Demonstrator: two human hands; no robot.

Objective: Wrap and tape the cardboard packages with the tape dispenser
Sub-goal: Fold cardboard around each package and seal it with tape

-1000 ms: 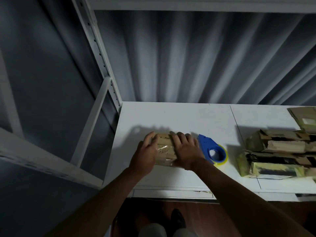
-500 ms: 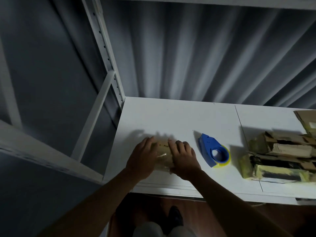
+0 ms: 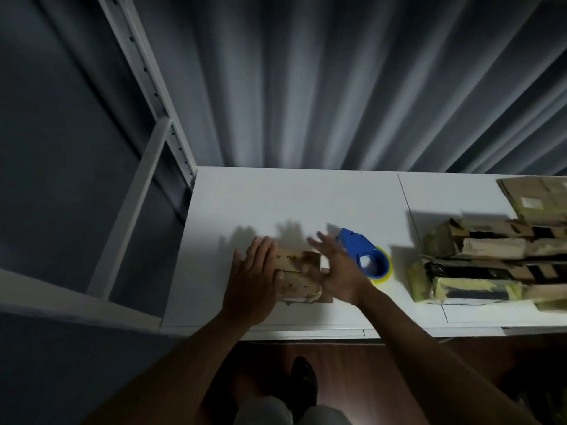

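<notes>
On the white table (image 3: pixel 276 197), near its front edge: one small cardboard package (image 3: pixel 299 276), probably light, stiff-sided, tape-slick, best held by its sides; left hand (image 3: pixel 254 280) flat on it, fingers together; right hand (image 3: pixel 337 268) spread beside blue tape dispenser (image 3: pixel 365 256).

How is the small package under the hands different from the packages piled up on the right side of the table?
The small package lies alone near the table's front edge, with the left hand flat on it; the piled packages sit untouched, stacked together. The small package shows mostly plain brown card; the piled packages carry yellowish wrap and dark patches. Both are cardboard and rest on the white table.
</notes>
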